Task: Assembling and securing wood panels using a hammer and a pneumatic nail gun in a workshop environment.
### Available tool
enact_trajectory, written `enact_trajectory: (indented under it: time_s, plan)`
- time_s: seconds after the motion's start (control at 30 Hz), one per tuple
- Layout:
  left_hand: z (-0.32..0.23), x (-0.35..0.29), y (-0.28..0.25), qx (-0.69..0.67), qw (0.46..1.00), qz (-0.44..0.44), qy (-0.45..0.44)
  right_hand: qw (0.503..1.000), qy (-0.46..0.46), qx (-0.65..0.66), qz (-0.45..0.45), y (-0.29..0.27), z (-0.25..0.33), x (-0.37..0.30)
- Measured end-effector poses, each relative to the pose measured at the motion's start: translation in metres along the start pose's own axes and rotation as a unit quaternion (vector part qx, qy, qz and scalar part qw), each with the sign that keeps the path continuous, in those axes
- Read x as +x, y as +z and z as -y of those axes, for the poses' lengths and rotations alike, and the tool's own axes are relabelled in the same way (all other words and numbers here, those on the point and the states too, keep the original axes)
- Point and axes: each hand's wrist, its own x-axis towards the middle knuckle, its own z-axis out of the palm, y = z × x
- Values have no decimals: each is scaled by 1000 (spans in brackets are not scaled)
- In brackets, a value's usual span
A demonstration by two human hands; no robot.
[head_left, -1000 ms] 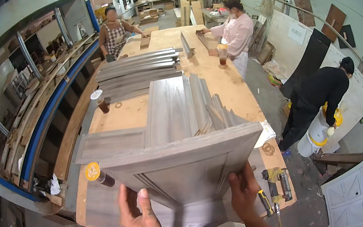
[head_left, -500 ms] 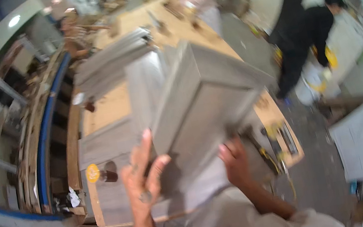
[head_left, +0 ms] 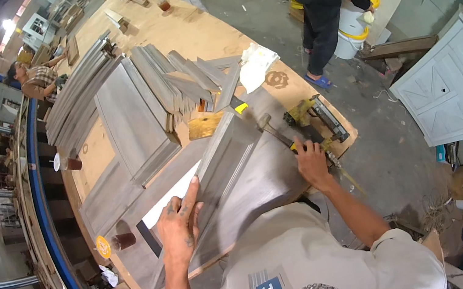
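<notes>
My left hand (head_left: 178, 223) grips the edge of a grey wooden framed panel (head_left: 222, 157), index finger stretched along it. The panel stands tilted on its edge on a larger grey board (head_left: 275, 164). To the right, my right hand (head_left: 313, 164) has its fingers curled down on the handle of a hammer (head_left: 276, 132), its metal head pointing away from me. Just beyond that hand lies a yellowish nail gun (head_left: 317, 119). A white strip (head_left: 169, 194) with a dark end lies beside the panel, and a wood block (head_left: 206, 126) sits past it.
Stacked grey panels (head_left: 134, 118) and mouldings (head_left: 171, 84) cover the table's middle. Drink cups (head_left: 124, 240) stand near the left edge. White crumpled paper (head_left: 255, 67) lies at the right edge. A person in black (head_left: 325, 1) bends over a white bucket (head_left: 351, 30); others are farther off.
The grey panel, raised between both hands before, is now lowered and tilted on the table. My right hand has left it and come onto the hammer. The view has shifted.
</notes>
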Motion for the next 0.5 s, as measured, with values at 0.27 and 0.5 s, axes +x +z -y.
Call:
enact_trajectory:
  time_s: [0.27, 0.5]
  plan:
    - [11, -13, 36, 30, 999, 26, 22, 944, 4, 328, 38, -81, 20, 20]
    - [8, -9, 34, 43, 996, 70, 37, 834, -24, 550, -33, -226, 37, -26]
